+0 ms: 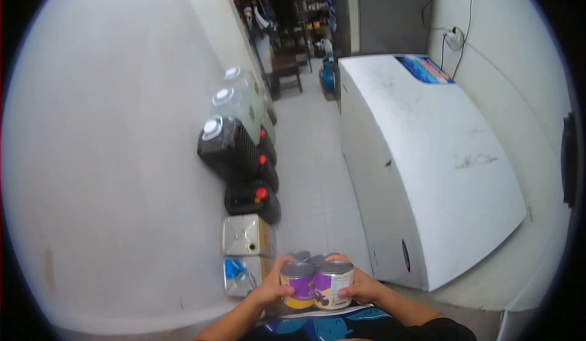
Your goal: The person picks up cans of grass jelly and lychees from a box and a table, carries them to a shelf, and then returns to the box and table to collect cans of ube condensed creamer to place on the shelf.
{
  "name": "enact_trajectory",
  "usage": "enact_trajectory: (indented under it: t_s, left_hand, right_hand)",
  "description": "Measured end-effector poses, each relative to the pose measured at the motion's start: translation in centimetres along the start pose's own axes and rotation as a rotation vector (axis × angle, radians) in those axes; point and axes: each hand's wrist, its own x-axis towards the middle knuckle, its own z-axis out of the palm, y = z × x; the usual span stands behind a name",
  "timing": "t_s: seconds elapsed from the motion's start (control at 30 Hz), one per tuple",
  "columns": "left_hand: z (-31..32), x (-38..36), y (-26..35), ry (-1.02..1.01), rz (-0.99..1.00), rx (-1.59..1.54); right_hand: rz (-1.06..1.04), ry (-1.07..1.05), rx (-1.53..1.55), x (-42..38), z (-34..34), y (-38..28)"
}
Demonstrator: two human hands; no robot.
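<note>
Close to my body, at the bottom of the view, I hold a cluster of purple-labelled tin cans between both hands. My left hand [273,287] is wrapped round the left side, its thumb on a purple and yellow can [298,287]. On the other side, my right hand [364,286] grips a purple and cream can [333,287], thumb across its label. Both front cans stand upright, side by side, with grey metal lids. Behind them the lids of further cans show in part; their bodies are hidden.
A white chest freezer [439,139] takes up the right side. Along the left wall stand square metal tins [241,234], black jerrycans [229,152] and clear jugs [241,100]. The tiled floor [308,158] runs between them towards a brown chair [285,66] and a blue gas cylinder [328,75].
</note>
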Motion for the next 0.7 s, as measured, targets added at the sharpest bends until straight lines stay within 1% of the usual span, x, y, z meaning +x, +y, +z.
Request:
enact_trajectory:
  t_s: [0.07,0.13,0.27,0.33,0.4,0.47,0.6,0.67,0.7]
  left_hand:
    - [-0.6,1.8,3.0,0.009,0.033,-0.022]
    - [-1.5,3.9,5.1,0.024,0.076,0.005]
    - [-4.1,9.7,12.9,0.023,0.134,-0.038]
    - [-6.0,13.3,16.6,0.004,0.165,-0.039]
    - [-5.1,15.3,16.5,-0.008,0.229,0.0]
    - [-8.5,19.7,20.3,-0.046,0.219,0.061]
    - [-10.3,28.3,30.0,-0.178,0.194,0.04]
    - [-10.0,33.0,33.0,-0.208,0.145,0.035]
    - [-10.6,35.3,34.7,-0.229,0.12,0.045]
  right_hand:
    - [-0.002,-0.022,-0.018,2.7,0.3,-2.9]
    - [-0.05,-0.074,-0.056,5.3,-0.4,-5.2]
    - [-0.048,-0.139,-0.044,14.1,-1.2,-11.5]
    - [-0.099,-0.158,-0.088,19.0,-2.6,-14.0]
    - [-0.114,-0.156,-0.092,18.3,-3.6,-15.8]
    - [-0.08,-0.082,-0.125,22.6,-3.3,-19.8]
    - [-0.193,-0.014,-0.159,29.8,-3.7,-27.4]
    - [-0.209,0.045,-0.117,31.5,-4.9,-30.9]
    - [-0.252,0.08,-0.135,33.4,-5.9,-32.2]
